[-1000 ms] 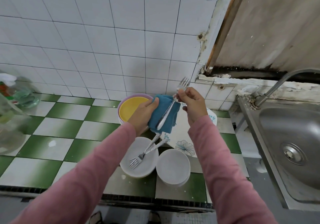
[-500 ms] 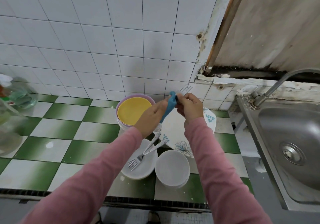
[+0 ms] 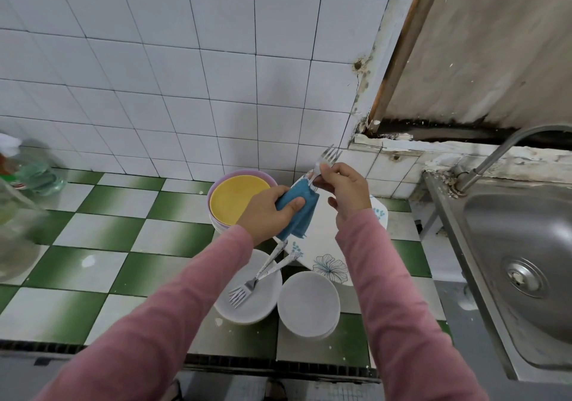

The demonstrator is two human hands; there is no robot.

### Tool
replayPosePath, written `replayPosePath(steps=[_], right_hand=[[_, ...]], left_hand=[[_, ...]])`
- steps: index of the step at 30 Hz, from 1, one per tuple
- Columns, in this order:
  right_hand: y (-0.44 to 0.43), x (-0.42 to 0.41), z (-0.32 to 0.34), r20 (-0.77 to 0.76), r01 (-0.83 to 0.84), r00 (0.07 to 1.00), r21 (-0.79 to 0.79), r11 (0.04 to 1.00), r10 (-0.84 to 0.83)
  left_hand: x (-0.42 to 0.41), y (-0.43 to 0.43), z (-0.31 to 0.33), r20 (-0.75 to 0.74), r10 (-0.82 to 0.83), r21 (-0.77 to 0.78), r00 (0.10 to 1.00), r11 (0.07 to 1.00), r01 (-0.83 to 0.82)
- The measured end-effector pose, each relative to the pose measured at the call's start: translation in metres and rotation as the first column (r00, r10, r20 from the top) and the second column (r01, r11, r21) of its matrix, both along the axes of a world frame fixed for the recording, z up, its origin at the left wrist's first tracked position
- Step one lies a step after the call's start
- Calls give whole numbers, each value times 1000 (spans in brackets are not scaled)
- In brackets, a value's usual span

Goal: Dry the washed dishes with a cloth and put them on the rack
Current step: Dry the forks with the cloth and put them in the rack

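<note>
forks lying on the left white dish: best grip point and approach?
Best grip: the handles, not the tines. The forks lie slanted on the white dish, tines flat on it toward the person, handles sticking out past its far rim. Probably come in from the right and above, since the left hand with the blue cloth hangs just over the handle tips.

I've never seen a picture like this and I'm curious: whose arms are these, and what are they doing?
No machine here: the camera sits on a person's head, looking down, so you see their own arms. The right hand pinches a fork, prongs up. The left hand grips a blue cloth round its handle. On the tiled counter are two more forks on a white dish, a second white dish, a yellow plate and a flowered plate. A sink is on the right.
</note>
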State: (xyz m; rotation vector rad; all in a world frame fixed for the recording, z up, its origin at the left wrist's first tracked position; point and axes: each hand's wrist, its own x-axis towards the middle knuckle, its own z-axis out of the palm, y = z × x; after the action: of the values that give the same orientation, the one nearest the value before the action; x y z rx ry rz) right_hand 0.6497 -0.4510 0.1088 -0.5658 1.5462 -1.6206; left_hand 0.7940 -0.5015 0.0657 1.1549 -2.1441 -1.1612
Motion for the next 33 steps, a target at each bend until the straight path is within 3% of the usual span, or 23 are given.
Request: replayPosePath(steps=[9, 20, 22, 27, 33], right_hand=[[5, -20, 0, 18, 41, 999, -8, 999, -41], [15, -30, -4, 220, 241, 950, -53, 969, -224], [20, -36, 1, 254, 265, 938, -92, 960, -234], [24, -33, 3, 279, 149, 956, -179, 972, -95], [19, -4, -17, 169, -145, 972, -128, 981, 165]], left_hand=[[-5, 8, 13, -31, -54, 94, 998, 994, 57], [-2, 11, 6, -31, -80, 143, 996, 986, 84], [7, 12, -3, -116, -31, 247, 993, 967, 59], [19, 13, -12, -326, 332, 575, 885, 813, -93], [0, 9, 10, -503, 464, 595, 729, 798, -97]])
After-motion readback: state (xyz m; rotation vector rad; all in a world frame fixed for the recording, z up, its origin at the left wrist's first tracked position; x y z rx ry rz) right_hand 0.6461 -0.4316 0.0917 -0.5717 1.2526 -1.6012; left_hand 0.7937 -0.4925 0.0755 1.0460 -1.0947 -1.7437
